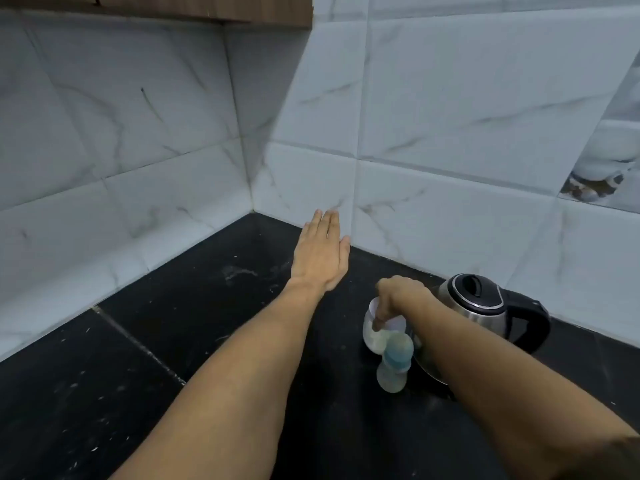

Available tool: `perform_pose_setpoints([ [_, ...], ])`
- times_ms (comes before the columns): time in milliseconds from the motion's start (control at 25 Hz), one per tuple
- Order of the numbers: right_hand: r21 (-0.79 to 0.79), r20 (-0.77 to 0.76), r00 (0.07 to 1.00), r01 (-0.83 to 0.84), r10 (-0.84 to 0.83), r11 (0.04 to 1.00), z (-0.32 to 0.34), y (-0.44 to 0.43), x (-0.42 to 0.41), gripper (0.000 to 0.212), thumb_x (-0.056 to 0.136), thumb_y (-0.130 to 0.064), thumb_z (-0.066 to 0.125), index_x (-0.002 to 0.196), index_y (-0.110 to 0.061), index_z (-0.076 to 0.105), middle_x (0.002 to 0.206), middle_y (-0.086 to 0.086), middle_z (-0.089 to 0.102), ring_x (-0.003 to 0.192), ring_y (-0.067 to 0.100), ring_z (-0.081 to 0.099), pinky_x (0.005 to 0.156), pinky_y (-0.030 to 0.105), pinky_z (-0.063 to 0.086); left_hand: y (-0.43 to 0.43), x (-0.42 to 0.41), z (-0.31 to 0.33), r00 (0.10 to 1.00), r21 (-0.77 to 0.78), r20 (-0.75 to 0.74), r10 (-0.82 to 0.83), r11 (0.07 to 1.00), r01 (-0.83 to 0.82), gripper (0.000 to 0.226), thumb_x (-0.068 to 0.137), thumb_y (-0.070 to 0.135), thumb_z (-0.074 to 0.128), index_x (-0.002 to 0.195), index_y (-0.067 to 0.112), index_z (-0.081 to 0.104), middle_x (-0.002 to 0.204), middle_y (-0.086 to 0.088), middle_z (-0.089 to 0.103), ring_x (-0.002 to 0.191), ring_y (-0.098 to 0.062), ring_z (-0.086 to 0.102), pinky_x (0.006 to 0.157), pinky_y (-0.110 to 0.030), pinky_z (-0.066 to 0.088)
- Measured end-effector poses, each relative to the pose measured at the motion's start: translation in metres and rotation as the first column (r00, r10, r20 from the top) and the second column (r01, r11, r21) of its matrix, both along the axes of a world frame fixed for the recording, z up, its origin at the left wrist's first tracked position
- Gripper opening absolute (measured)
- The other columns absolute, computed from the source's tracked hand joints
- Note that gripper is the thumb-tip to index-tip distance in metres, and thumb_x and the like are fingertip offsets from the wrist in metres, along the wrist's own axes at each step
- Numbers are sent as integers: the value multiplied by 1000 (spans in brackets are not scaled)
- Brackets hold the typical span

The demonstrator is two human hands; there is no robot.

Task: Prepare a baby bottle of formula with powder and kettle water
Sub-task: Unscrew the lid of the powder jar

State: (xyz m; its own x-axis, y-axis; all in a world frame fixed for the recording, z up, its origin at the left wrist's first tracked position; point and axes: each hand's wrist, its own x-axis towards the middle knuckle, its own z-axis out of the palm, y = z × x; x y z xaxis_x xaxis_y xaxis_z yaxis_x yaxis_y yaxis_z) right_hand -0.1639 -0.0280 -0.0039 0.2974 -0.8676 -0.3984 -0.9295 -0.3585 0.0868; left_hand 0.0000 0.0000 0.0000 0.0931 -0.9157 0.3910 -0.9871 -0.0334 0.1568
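Bottle (394, 363) with a blue top stands upright on my black counter (145, 393), touching a powder jar (374, 336) beside the kettle (485, 313). My right hand (398, 296) dips curled fingers into the jar; what they pinch is hidden. My left hand (320, 254) hovers flat, open, empty.

head cam | looks forward and down | counter (145, 368) corner close | no second view

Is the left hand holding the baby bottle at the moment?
No, the left hand is flat and open, apart from the baby bottle.
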Motion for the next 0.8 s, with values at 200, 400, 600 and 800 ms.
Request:
perform_pose_setpoints([
  [200,-14,-77,997,-23,22,1000,-9,1,1,67,75,-42,87,131,-18,60,108,2,57,105,27,63,80,37,49,11,16,-5,1000,18,-2,11,1000,-11,62,113,37,21,165,4,19,172,-11,22,162,-25,10,132,-40,10],
  [400,-36,52,995,-80,82,996,9,5,35,70,66,-48,87,126,-21,62,107,0,58,100,26,64,80,37,53,32,41,3,995,25,-75,61,998,-60,60,112,32,27,165,5,20,171,-11,26,161,-25,16,131,-38,14],
  [600,-2,162,958,-238,235,971,21,44,83,69,65,-51,86,124,-24,64,106,-1,62,97,23,66,81,36,58,93,77,-2,978,256,-151,144,961,-102,65,103,21,42,165,12,24,161,-10,43,148,-29,37,117,-45,38],
  [800,-7,170,908,-388,383,922,19,94,111,67,62,-53,87,119,-24,65,102,-2,62,93,22,66,69,33,51,157,100,-27,931,504,-233,280,854,-131,83,86,26,67,161,19,35,156,-2,51,141,-26,49,113,-44,45],
])
